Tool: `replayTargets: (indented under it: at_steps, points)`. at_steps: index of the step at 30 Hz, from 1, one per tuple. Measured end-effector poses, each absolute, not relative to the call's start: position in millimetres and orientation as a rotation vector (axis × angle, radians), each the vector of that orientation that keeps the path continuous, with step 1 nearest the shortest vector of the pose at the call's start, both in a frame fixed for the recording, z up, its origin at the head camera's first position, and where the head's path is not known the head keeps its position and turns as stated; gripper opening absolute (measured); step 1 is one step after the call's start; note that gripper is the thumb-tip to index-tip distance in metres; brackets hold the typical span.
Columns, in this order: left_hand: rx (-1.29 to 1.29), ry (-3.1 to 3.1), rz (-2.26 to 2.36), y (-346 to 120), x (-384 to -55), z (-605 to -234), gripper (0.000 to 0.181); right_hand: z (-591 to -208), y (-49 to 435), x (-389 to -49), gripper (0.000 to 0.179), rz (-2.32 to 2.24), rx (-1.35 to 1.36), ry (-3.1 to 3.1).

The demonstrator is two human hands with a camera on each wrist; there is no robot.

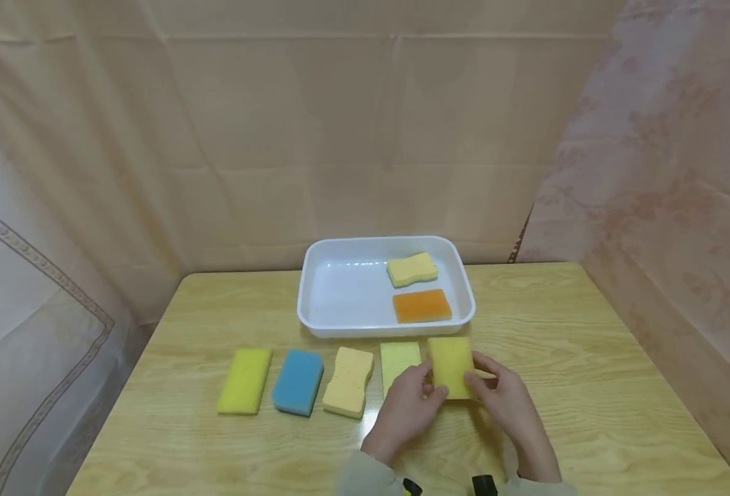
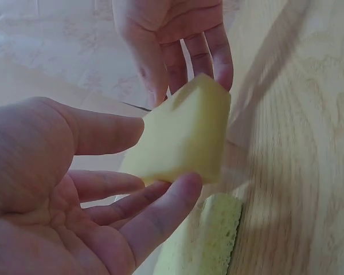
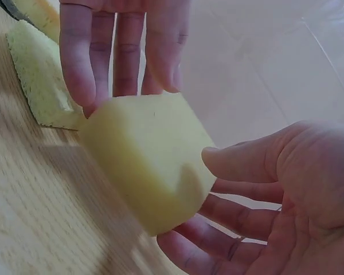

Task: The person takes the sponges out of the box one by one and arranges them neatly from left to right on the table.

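Head view: the left hand [image 1: 405, 404] and right hand [image 1: 509, 398] pinch opposite edges of a raised yellow sponge [image 1: 451, 368], probably to steady it above the counter [image 1: 619, 420].

Left grip [image 1: 407, 403] and right grip [image 1: 506, 399] pinch, facing each other.

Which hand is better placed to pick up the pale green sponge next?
Probably the left hand: it is nearer the pale green sponge; the right hand is beyond the held yellow sponge. Both grip it, so the left would first let go.
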State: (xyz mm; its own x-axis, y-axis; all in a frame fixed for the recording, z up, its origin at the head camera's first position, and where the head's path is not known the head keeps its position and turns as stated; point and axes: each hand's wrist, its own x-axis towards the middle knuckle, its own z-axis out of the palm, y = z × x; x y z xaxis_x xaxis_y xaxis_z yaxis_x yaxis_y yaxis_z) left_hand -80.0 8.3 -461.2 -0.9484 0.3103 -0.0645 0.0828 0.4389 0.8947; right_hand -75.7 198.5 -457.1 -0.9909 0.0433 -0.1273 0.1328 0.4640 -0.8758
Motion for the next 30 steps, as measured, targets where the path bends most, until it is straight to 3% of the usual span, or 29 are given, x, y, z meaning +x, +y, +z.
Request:
replayTargets:
  at_steps: [12, 21, 30]
  points:
    - [0.300, 2.461, 1.470, 12.0, -77.4, -457.0, 0.066, -459.4, 196.2, -76.7, 0.052, -1.557, 0.123, 2.594]
    - [0.361, 2.411, 1.500, 15.7, -76.1, -456.7, 0.057, -458.0, 193.2, -77.7, 0.056, -1.489, 0.154, 2.602]
    - [0.337, 2.461, 1.387, 19.8, -69.1, -455.6, 0.071, -458.5, 192.2, -77.6, 0.055, -1.513, 0.149, 2.572]
